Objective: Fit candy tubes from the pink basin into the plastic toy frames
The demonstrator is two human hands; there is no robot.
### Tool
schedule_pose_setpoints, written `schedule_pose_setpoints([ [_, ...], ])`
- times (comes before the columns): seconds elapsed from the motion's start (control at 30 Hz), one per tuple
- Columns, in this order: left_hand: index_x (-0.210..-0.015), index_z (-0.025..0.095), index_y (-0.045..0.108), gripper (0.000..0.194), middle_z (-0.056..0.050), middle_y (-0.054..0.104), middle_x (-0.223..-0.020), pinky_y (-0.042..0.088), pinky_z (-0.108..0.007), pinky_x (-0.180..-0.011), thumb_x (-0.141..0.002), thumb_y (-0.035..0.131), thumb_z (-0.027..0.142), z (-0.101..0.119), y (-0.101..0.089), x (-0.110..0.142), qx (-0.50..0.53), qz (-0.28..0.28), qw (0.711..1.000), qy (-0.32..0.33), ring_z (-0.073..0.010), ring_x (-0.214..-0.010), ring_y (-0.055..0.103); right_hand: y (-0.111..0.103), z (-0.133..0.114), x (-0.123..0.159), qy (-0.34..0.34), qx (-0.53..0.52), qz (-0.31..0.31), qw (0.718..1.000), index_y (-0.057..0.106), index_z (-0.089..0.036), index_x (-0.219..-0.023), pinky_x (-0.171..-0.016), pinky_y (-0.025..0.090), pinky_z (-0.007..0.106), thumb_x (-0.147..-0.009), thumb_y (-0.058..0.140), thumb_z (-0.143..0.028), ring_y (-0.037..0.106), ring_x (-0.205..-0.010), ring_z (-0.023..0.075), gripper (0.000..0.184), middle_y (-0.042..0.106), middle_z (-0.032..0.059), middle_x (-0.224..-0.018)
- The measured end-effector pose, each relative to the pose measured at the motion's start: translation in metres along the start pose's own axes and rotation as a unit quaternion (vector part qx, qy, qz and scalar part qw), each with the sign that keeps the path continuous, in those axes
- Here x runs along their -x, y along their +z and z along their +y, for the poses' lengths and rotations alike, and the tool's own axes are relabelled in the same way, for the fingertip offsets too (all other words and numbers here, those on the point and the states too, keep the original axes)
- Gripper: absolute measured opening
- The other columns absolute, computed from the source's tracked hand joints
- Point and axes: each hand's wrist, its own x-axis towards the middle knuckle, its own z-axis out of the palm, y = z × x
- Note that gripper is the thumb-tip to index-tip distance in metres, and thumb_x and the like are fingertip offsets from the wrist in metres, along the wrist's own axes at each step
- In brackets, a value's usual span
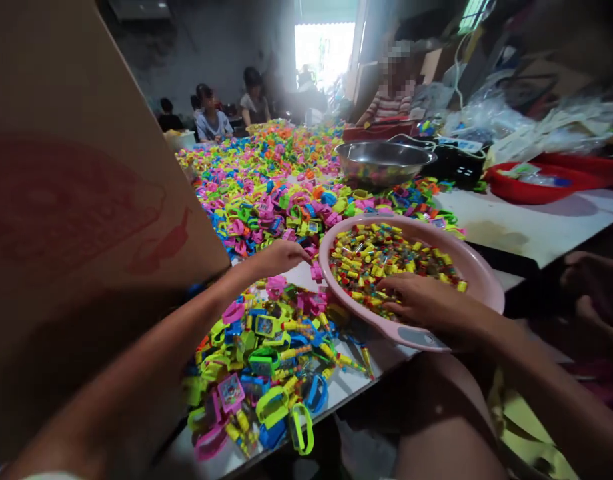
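So your right hand (419, 301) is over the pink basin (486, 283), between 3 and 4 o'clock from the middle of your view. Its fingers are bent and a bit apart, tips down at the yellow and red tubes (371, 243); whatever's under the palm is hidden from the camera. The tubes cover most of the basin floor, thinning out toward its 4 o'clock side.

Your left hand (285, 257) is just left of the middle, around 8 o'clock, fingers curled in close to each other. Its tips are right by a pink watch (316, 271) near the basin's rim, and I honestly can't tell if it's gripping anything.

Down between 6 and 7 you've got the near pile (266, 325), watches and tubes all jumbled up on the white table (531, 220), right to the edge. The big pile (266, 180) of watches spreads toward 11 and 12.

Steel bowl (386, 160) sits between 1 and 2, a red tray (546, 190) between 2 and 3, and a cardboard box (86, 187) fills your 9 o'clock. Someone in a striped top (391, 103) is past the bowl, around 1.
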Motion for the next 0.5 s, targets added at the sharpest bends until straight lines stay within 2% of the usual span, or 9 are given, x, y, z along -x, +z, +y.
schedule_pose_setpoints([
  [0.1, -0.089, 0.016, 0.084, 0.016, -0.011, 0.083, -0.098, 0.058, -0.035, -0.089, -0.088, 0.072, 0.006, -0.018, 0.024, -0.043, -0.042, -0.065, 0.997, 0.025, -0.0237, -0.091, 0.075, -0.001, -0.011, -0.005, -0.039, -0.017, -0.025, 0.999, 0.079, -0.020, -0.115, -0.082, 0.050, 0.028, -0.102, 0.067, -0.014, 0.074, -0.097, 0.0215, 0.019, 0.079, 0.0099, -0.111],
  [0.2, -0.089, 0.015, 0.078, 0.006, -0.008, 0.081, -0.101, 0.059, -0.041, -0.097, -0.095, 0.078, 0.015, -0.027, 0.042, -0.056, -0.068, -0.097, 0.992, 0.034, -0.0230, -0.097, 0.074, -0.003, -0.018, -0.009, -0.050, -0.027, -0.028, 0.998, 0.075, -0.021, -0.111, -0.075, 0.046, 0.027, -0.102, 0.061, -0.010, 0.071, -0.088, 0.0198, 0.019, 0.077, 0.0071, -0.105],
  [0.27, -0.094, 0.016, 0.077, 0.010, -0.006, 0.080, -0.106, 0.059, -0.043, -0.098, -0.101, 0.077, 0.023, -0.029, 0.045, -0.056, -0.070, -0.100, 0.992, 0.034, -0.0218, -0.100, 0.073, -0.003, -0.021, -0.010, -0.052, -0.027, -0.023, 0.998, 0.071, -0.021, -0.108, -0.072, 0.043, 0.028, -0.103, 0.060, -0.013, 0.069, -0.085, 0.0198, 0.015, 0.075, 0.0063, -0.104],
  [0.33, -0.099, 0.015, 0.077, 0.010, -0.007, 0.080, -0.109, 0.059, -0.041, -0.096, -0.101, 0.078, 0.025, -0.030, 0.042, -0.050, -0.063, -0.091, 0.993, 0.031, -0.0212, -0.099, 0.073, -0.002, -0.021, -0.009, -0.048, -0.022, -0.010, 0.999, 0.067, -0.020, -0.107, -0.070, 0.043, 0.030, -0.105, 0.057, -0.015, 0.068, -0.082, 0.0208, 0.012, 0.073, 0.0086, -0.105],
  [0.43, -0.098, 0.015, 0.080, 0.006, -0.008, 0.080, -0.103, 0.057, -0.033, -0.085, -0.093, 0.081, 0.018, -0.029, 0.027, -0.031, -0.044, -0.058, 0.997, 0.016, -0.0200, -0.090, 0.072, -0.003, -0.020, -0.002, -0.025, -0.017, 0.027, 0.999, 0.063, -0.016, -0.111, -0.076, 0.047, 0.034, -0.108, 0.045, -0.017, 0.069, -0.085, 0.0251, 0.019, 0.072, 0.0140, -0.106],
  [0.5, -0.095, 0.016, 0.081, 0.007, -0.007, 0.080, -0.097, 0.053, -0.029, -0.078, -0.089, 0.083, 0.016, -0.024, 0.013, -0.009, -0.027, -0.019, 0.999, -0.002, -0.0194, -0.084, 0.070, -0.007, -0.024, 0.007, -0.005, -0.020, 0.056, 0.998, 0.061, -0.015, -0.120, -0.081, 0.050, 0.037, -0.112, 0.037, -0.019, 0.072, -0.091, 0.0280, 0.026, 0.073, 0.0155, -0.105],
])
